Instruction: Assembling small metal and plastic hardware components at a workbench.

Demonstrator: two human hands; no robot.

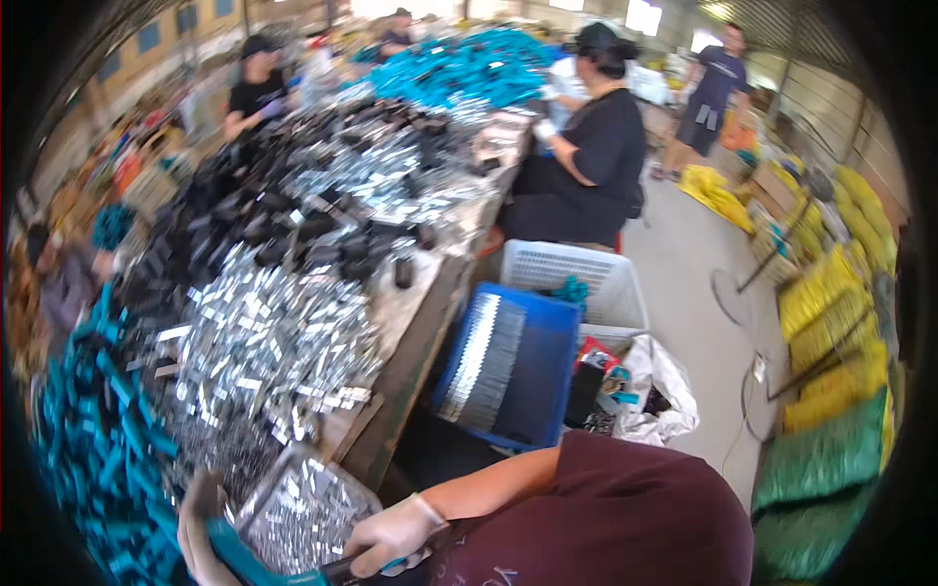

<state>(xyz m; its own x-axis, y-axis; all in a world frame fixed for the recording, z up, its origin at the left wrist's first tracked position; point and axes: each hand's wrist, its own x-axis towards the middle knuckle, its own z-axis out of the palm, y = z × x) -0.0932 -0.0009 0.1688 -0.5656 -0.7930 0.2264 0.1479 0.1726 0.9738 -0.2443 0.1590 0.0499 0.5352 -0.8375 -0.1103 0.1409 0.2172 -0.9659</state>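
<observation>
At the lower edge, my left hand (198, 532), in a pale glove and somewhat blurred, curls round the end of a long teal handle-like piece (244, 559). My right hand (399, 535), also gloved, closes on a dark, elongated thing (342, 570) near the teal piece's other end. Whether the two are joined I cannot tell. Between my hands, a shallow tray (256, 496) holds many small shiny metal pieces. Just beyond it, a big heap of flat silvery metal pieces (278, 342) covers the table. Teal pieces (98, 459) are piled at my left.
Black parts (303, 220) and a far teal heap (469, 63) fill the long table (410, 376). On my right stand a blue crate (532, 391) with rowed metal pieces, a white basket (606, 283) and a white sack (664, 391). A person (596, 146) sits alongside; others work farther off. Yellow sacks (831, 293) line the right.
</observation>
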